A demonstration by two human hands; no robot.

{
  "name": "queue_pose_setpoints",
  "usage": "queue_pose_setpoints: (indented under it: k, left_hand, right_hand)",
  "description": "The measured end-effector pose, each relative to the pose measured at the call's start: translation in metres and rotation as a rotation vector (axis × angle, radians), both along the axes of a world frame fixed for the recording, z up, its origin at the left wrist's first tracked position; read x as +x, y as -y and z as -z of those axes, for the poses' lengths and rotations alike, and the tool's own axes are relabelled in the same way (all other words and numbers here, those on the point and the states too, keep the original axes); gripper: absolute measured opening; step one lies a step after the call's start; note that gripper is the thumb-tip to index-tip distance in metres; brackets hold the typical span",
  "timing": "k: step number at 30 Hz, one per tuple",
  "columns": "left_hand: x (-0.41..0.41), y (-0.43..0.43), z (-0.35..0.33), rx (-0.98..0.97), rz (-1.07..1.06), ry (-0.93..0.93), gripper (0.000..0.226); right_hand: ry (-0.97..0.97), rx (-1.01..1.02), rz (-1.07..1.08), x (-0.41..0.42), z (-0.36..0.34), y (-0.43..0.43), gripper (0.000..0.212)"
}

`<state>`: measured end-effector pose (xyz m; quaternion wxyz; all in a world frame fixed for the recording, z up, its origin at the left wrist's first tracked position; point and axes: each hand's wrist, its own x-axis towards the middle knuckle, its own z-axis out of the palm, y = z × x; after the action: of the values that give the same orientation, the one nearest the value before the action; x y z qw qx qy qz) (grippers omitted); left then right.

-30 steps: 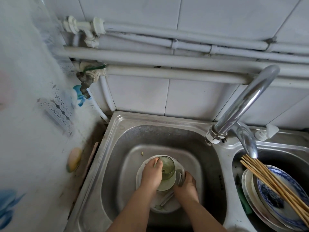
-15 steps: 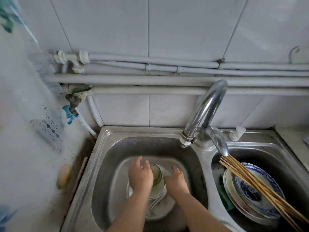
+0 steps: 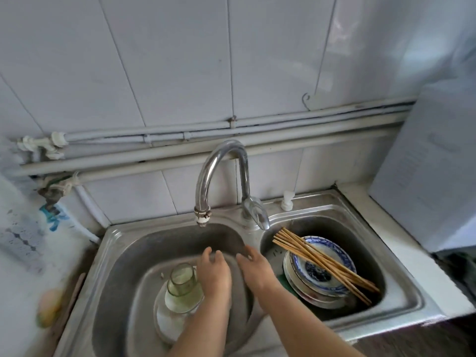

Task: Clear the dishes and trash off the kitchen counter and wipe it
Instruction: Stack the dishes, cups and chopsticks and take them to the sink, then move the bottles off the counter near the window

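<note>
A green glass (image 3: 183, 287) lies tilted on a white plate (image 3: 167, 323) in the left basin of the steel sink (image 3: 116, 266). My left hand (image 3: 215, 274) hovers just right of the glass with relaxed fingers, holding nothing. My right hand (image 3: 253, 266) is beside it over the divider between basins, fingers loose and empty. The right basin holds stacked plates topped by a blue-patterned dish (image 3: 322, 269), with several wooden chopsticks (image 3: 322, 264) lying across them.
The curved chrome faucet (image 3: 221, 176) stands behind the hands, spout over the left basin. Grey pipes (image 3: 231, 140) run along the tiled wall. A patterned cloth (image 3: 31, 240) covers the left side. A white counter strip (image 3: 401, 243) and a white appliance (image 3: 432, 163) are at the right.
Both hands have let go of the glass and plate and lifted up and to the right. The camera has swung right and tilted up.
</note>
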<state>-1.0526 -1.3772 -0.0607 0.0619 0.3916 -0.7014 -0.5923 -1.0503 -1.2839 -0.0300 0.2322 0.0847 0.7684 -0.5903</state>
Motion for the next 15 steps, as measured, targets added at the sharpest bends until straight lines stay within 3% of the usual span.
queue_pose_setpoints:
  k: [5, 11, 15]
  left_hand:
    - [0.015, -0.072, -0.02, 0.026, 0.09, -0.046, 0.043]
    - [0.048, -0.174, -0.041, 0.101, 0.212, -0.11, 0.03]
    - [0.068, -0.243, -0.052, 0.13, 0.302, -0.101, 0.031]
  right_hand:
    - [-0.038, -0.077, 0.073, 0.02, -0.014, -0.062, 0.048]
    - [-0.074, -0.179, 0.257, 0.054, -0.023, -0.153, 0.022]
    - [-0.084, -0.197, 0.374, 0.081, -0.031, -0.222, 0.037]
